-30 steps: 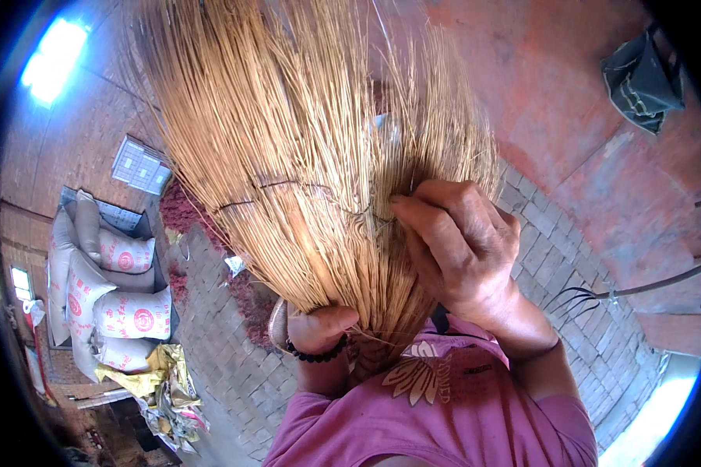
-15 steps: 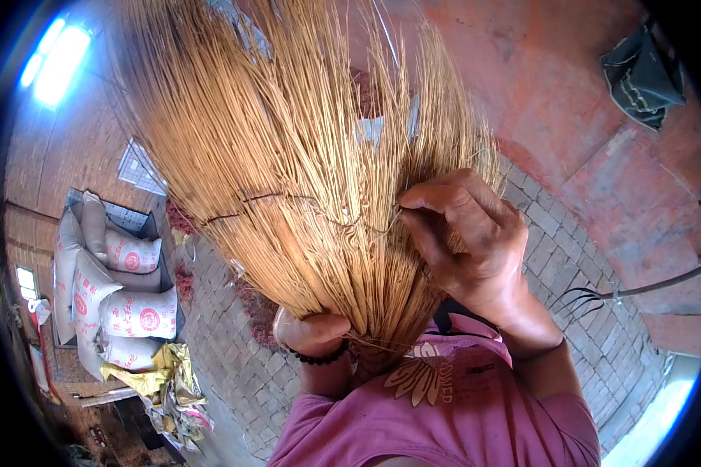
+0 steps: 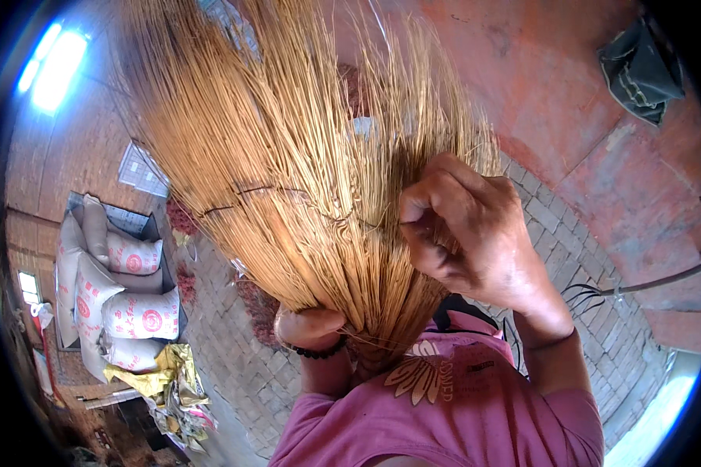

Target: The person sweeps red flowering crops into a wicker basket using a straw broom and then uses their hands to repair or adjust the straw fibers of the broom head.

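A straw broom head (image 3: 288,140) fans out upward from its narrow bound base, which rests against my pink shirt. My left hand (image 3: 310,327), with a dark beaded bracelet at the wrist, is wrapped round the left side of that base; some of its fingers are hidden behind the straw. A thin dark cord (image 3: 276,191) runs across the bristles in a wavy line. At its right end, my right hand (image 3: 475,233) is closed in a pinch against the straw, and the cord leads to its fingertips. The exact contact there is partly hidden.
White sacks with red print (image 3: 140,313) are piled in a cart-like container at the left, with crumpled yellow wrapping (image 3: 167,370) below. Grey paving (image 3: 241,381) covers the floor. Dark green cloth (image 3: 640,74) lies on reddish sheets (image 3: 553,78) at the upper right.
My right hand has turned and curled its fingers more tightly, shifting slightly to the right and away from the straw. The left hand keeps its hold on the broom base.
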Available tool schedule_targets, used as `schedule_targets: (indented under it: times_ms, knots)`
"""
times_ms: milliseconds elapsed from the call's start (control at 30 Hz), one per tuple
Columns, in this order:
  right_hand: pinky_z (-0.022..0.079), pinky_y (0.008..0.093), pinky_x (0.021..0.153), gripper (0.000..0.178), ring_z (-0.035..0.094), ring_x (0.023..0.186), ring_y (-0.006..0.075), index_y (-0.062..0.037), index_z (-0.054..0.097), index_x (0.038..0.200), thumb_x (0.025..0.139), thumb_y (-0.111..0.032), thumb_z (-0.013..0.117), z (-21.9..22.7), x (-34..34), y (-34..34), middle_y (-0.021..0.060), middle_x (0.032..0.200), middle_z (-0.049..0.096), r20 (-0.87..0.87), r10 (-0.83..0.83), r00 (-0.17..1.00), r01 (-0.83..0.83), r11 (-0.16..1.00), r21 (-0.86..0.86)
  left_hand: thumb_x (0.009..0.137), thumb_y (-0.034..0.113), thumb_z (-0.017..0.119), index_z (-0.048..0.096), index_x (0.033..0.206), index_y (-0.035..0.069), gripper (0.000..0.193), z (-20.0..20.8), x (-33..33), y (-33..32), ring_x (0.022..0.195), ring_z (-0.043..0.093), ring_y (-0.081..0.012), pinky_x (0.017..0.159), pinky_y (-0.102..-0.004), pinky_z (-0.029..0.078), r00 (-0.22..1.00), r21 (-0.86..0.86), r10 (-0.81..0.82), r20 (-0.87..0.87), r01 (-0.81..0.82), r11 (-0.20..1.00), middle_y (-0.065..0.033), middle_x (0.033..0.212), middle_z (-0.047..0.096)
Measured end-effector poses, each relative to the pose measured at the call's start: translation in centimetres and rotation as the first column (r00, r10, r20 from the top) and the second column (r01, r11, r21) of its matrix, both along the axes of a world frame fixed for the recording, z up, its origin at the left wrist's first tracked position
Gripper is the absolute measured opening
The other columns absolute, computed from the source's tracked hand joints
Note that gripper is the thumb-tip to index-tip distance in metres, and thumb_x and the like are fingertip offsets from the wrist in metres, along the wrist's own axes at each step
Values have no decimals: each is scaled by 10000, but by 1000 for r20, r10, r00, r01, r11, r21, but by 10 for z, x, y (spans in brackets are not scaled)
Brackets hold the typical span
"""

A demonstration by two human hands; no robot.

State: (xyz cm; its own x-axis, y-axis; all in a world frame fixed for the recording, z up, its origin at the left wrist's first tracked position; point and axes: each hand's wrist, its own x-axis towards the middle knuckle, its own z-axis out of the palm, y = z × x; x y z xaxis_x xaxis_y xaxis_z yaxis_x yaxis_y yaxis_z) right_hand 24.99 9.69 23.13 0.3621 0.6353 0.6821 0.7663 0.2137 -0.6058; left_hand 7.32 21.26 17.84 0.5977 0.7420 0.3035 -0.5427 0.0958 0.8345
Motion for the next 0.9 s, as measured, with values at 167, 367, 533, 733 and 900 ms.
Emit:
schedule_targets:
  times_ms: [167,367,533,733,900]
  knots:
    - [445,289,465,229,559,577,169,-55,523,797,606,61,576,-9,7,-5,63,751,518,26,86,996,-89,986,144,732,76,657,616,1085,13,361,2,4,2,982,622,-223,836,-347,501,1000,10,-13,-8,13,1000,-106,1086,636]
    - [454,262,509,191,566,594,165,-39,572,825,664,40,640,-11,10,-3,69,778,565,20,-42,999,40,994,105,732,69,650,617,1083,19,355,1,6,3,980,624,-231,831,-352,504,998,39,-29,-48,31,999,-109,1081,638]
    - [448,281,496,230,561,600,149,-64,651,865,655,-13,730,-8,13,-2,44,780,564,155,-89,984,72,991,113,733,62,644,618,1081,23,352,0,10,5,978,626,-238,827,-355,506,987,127,-53,-152,73,989,-112,1076,641]
    - [457,273,490,188,569,600,132,-86,663,794,635,-18,739,4,11,-9,24,739,550,299,-198,933,190,980,55,733,54,637,619,1079,29,347,-1,10,10,976,629,-246,821,-359,509,920,453,78,-385,114,884,-115,1070,643]
    - [488,310,492,199,608,602,205,-26,574,791,655,-25,719,22,18,-6,65,773,596,401,-99,911,115,993,-15,791,137,582,656,1055,125,274,3,11,14,970,635,-180,853,-343,493,912,371,8,-409,158,915,-39,1069,656]
